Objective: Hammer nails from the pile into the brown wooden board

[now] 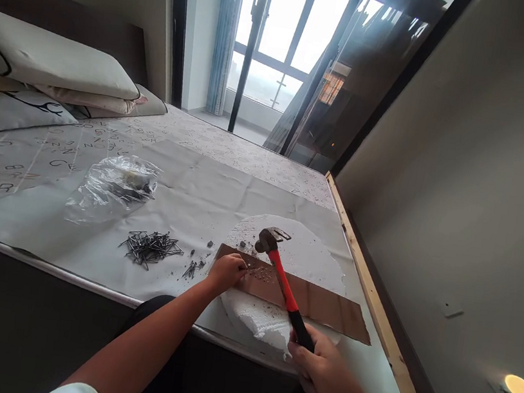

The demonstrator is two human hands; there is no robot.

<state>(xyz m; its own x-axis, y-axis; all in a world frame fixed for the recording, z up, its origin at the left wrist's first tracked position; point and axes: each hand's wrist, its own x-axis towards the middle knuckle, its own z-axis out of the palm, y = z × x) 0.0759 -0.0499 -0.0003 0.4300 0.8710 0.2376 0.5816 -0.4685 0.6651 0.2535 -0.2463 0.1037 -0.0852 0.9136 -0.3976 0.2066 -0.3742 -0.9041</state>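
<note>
Brown board (pixel 306 297) lies across foam slab (pixel 283 251) on bed (pixel 195 187), 5 o'clock of nail pile (pixel 150 247); left hand (pixel 226 271) fingers pinch nail upright, right hand (pixel 323 368) gripping hammer (pixel 281 271) low for swing

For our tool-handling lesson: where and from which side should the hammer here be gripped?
Grip the hammer at the black end of its handle, coming from the near side, as the right hand does: the handle slants toward the person, and its head is raised over the brown board.
</note>
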